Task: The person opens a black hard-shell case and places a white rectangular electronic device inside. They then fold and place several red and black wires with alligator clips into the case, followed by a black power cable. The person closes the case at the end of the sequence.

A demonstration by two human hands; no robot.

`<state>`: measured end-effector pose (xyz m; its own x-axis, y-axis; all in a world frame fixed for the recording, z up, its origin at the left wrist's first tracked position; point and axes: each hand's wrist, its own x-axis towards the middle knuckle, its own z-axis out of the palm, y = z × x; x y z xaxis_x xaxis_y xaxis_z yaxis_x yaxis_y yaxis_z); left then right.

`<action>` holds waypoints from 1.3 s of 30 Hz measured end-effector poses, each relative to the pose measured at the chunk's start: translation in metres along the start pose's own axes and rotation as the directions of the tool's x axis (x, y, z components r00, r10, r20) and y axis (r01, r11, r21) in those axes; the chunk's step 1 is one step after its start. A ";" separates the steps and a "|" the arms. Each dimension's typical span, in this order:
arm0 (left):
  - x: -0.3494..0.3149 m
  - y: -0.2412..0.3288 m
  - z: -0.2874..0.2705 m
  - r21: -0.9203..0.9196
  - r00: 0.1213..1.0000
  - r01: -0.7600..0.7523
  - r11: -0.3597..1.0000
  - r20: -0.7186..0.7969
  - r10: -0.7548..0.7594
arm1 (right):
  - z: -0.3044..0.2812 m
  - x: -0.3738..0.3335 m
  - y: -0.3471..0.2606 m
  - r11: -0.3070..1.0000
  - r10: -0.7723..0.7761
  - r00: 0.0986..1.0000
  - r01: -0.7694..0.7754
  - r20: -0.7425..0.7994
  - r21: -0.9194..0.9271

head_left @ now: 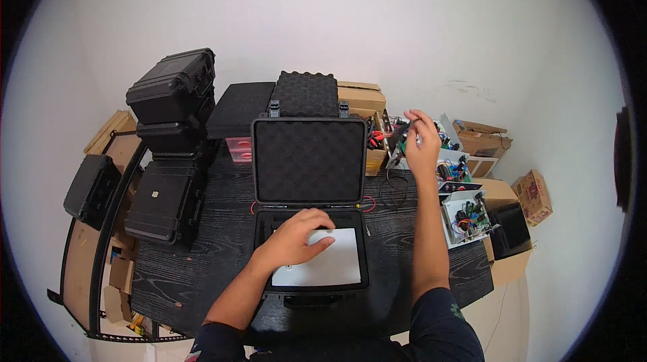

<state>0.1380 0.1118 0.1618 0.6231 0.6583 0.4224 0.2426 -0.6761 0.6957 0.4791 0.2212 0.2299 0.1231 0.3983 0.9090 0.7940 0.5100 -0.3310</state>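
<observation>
Left hand point(296, 237) lies flat, fingers spread, on the white sheet point(327, 261) inside the open black case point(310, 160). Right hand point(422, 143) raised right of the case lid, fingers pinched (holding what, can't tell).

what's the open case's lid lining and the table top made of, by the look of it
Lid lining: looks like dark grey foam, matte, with an egg-crate pattern of small bumps. Table top: seems to be wood or wood-look laminate, black, with pale grain lines showing; which of the two cannot be told.
</observation>
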 end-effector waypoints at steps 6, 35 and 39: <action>-0.001 0.016 -0.002 -0.182 0.971 -0.013 0.983 -0.238 -0.031 | -0.031 -0.045 -0.110 0.960 -0.273 0.917 0.280 0.290 0.017; -0.001 0.004 0.002 -0.892 0.891 -0.074 0.446 -0.261 -0.372 | -0.031 -0.102 -0.091 0.969 0.118 0.141 -0.231 0.983 -0.083; 0.000 0.004 0.002 -0.878 0.898 -0.048 0.475 -0.246 -0.364 | -0.044 -0.084 -0.088 0.924 -0.056 0.256 -0.352 0.965 0.147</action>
<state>0.1405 0.1079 0.1632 0.2888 0.9188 0.2691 -0.5675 -0.0620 0.8210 0.4257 0.1096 0.1941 -0.5874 0.8093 0.0065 0.6031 0.4430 -0.6633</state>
